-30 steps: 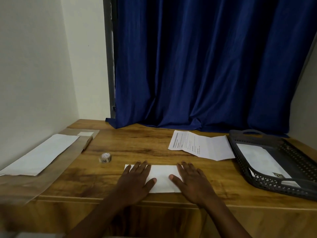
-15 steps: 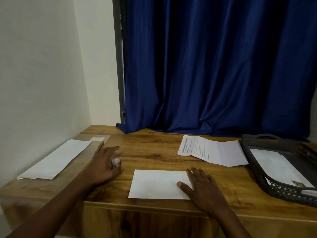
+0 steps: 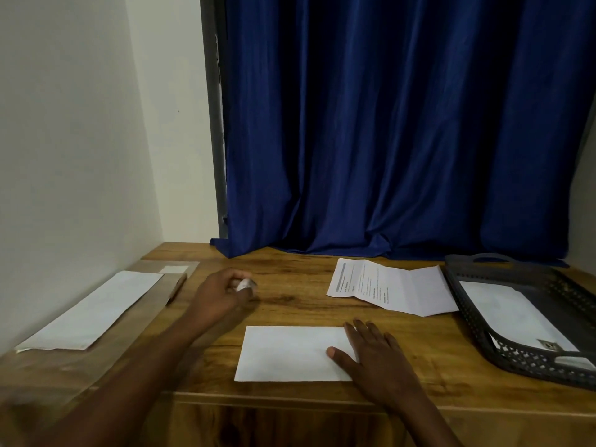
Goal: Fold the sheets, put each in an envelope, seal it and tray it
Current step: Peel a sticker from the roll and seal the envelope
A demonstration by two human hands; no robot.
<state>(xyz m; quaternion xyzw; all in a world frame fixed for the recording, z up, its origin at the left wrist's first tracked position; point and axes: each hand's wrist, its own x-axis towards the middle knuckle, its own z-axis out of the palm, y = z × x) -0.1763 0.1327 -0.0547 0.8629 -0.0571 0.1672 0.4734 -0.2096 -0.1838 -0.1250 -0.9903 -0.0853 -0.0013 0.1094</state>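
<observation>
A white envelope (image 3: 292, 353) lies flat near the table's front edge. My right hand (image 3: 375, 359) rests palm down on its right end, fingers spread. My left hand (image 3: 222, 295) is to the left of it, fingers closed around a small roll of tape (image 3: 244, 283). A printed sheet (image 3: 390, 285) with fold creases lies open at the back right. The dark plastic tray (image 3: 477, 317) at the right holds a white envelope (image 3: 512, 314).
A long white envelope (image 3: 96, 309) lies on a clear plastic sleeve (image 3: 175, 285) at the left, by the wall. A blue curtain (image 3: 387, 140) hangs behind the table. The wooden table's (image 3: 290, 304) front edge runs just below the envelope.
My left hand left the envelope, reached left to the tape roll and closed on it. My right hand stayed on the envelope's right end.
</observation>
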